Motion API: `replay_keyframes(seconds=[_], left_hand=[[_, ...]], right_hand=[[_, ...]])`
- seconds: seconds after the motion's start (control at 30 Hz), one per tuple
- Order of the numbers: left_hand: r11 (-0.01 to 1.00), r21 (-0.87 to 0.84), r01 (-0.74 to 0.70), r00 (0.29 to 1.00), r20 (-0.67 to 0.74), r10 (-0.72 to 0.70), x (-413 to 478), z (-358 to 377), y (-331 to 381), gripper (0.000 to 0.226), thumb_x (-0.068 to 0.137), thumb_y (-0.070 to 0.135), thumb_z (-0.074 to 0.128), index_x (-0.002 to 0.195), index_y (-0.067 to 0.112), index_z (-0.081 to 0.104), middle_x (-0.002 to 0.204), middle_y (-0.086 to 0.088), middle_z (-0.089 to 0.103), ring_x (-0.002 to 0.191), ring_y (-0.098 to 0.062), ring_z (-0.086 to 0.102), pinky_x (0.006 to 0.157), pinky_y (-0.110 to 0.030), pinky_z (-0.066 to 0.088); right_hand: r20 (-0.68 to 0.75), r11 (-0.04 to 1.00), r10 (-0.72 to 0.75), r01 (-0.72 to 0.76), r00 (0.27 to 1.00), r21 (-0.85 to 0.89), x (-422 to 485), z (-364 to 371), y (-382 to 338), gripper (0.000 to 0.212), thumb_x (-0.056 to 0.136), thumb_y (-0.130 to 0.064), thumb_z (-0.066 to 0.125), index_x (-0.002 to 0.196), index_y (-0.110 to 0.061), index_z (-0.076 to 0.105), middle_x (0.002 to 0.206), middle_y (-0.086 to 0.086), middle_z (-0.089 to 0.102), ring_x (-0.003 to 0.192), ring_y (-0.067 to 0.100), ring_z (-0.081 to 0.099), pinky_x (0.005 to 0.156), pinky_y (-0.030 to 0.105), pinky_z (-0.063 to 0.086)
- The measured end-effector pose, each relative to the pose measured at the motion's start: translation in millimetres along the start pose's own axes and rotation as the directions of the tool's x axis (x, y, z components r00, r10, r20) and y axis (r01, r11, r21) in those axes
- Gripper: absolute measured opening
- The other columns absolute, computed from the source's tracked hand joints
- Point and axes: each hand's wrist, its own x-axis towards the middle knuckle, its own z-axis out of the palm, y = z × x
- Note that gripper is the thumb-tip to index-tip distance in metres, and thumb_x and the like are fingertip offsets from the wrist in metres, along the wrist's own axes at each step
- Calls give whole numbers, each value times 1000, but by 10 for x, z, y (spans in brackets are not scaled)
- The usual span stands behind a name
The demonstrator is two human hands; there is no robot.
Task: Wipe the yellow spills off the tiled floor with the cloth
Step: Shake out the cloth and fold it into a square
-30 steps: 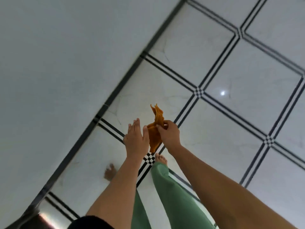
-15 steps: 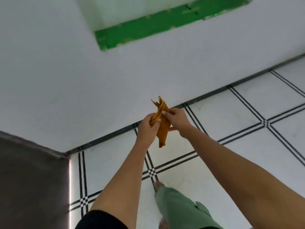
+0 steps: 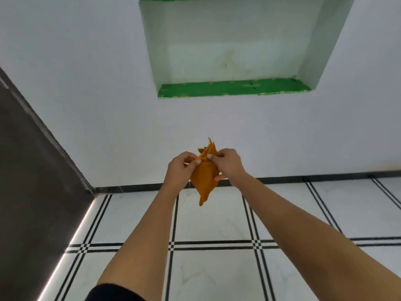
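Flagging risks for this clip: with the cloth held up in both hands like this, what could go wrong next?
The orange cloth is only pinched at its top edge by the left hand and right hand, so it could slip and drop. No yellow spill shows on the visible tiled floor, so wiping may start in the wrong spot. The cloth is bunched, giving poor contact unless it is spread first.

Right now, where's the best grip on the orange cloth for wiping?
Keep the bunched top edge of the orange cloth, where the left hand and right hand pinch it from either side. It hangs to a loose point below, probably too floppy to grip.
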Motion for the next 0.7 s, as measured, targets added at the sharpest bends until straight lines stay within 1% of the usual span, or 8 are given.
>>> replay_keyframes(seconds=[0.13, 0.23, 0.3, 0.37, 0.43, 0.53, 0.6, 0.7], left_hand=[[999, -17, 36, 997, -64, -37, -420, 472, 409, 12, 91, 24, 56, 100, 16, 58, 108, -2, 56, 97, -17, 53, 66, -18, 42], [999, 12, 50, 997, -53, -49, -617, 646, 616, 11, 92, 25, 55, 98, 17, 57, 103, -2, 61, 98, -18, 56, 74, -21, 42], [997, 25, 74, 997, -31, -73, -643, 642, 651, 13, 92, 25, 54, 99, 15, 57, 102, -5, 62, 97, -20, 58, 80, -26, 42], [997, 25, 68, 997, -37, -67, -984, 796, 891, 15, 92, 24, 54, 102, 13, 58, 102, -9, 63, 98, -23, 59, 83, -28, 45], [999, 0, 51, 999, -11, -51, -1055, 826, 1030, 15, 92, 25, 54, 102, 14, 58, 103, -10, 63, 99, -24, 59, 85, -29, 47], [998, 51, 26, 999, 41, -28, -1043, 808, 1103, 19, 90, 29, 56, 104, 17, 59, 101, -4, 61, 96, -20, 59, 81, -28, 48], [998, 68, 20, 999, 31, -22, -1131, 770, 1155, 20, 89, 32, 57, 104, 20, 60, 99, -1, 60, 92, -17, 58, 77, -26, 48], [997, 78, 13, 999, 35, -16, -1233, 678, 1153, 21, 87, 35, 60, 101, 20, 62, 98, -2, 63, 91, -19, 61, 77, -29, 51]], right_hand=[[54, 1000, -1, 2, 999, -21, -324, -715, 214, 24, 89, -30, 62, 77, -12, 53, 82, 9, 62, 74, 27, 65, 49, 30, 55], [115, 986, 3, 16, 993, -163, -492, -1051, 254, 25, 87, -35, 63, 82, -12, 55, 84, 6, 60, 78, 23, 61, 61, 28, 54], [118, 972, -34, 60, 992, -226, -526, -1078, 227, 26, 86, -34, 64, 84, -9, 57, 88, 6, 59, 83, 18, 56, 71, 26, 46], [182, 979, -75, 107, 980, -173, -821, -1366, 288, 23, 84, -28, 67, 83, -7, 57, 89, 6, 58, 85, 16, 54, 71, 24, 43], [202, 993, -102, 110, 974, -31, -865, -1485, 305, 20, 82, -21, 70, 86, -12, 53, 96, 5, 60, 92, 18, 56, 75, 25, 47], [318, 992, -96, 65, 943, 109, -938, -1583, 245, 44, 80, -20, 72, 117, -18, 47, 118, 7, 56, 106, 24, 54, 84, 34, 49], [412, 995, -78, 95, 908, -19, -1021, -1606, 194, 54, 80, -27, 72, 127, -21, 47, 121, 5, 51, 110, 27, 52, 88, 37, 49], [448, 930, -127, 263, 885, -255, -1138, -1543, 69, 39, 85, -31, 66, 120, -14, 59, 120, 7, 56, 107, 27, 54, 89, 37, 48]])
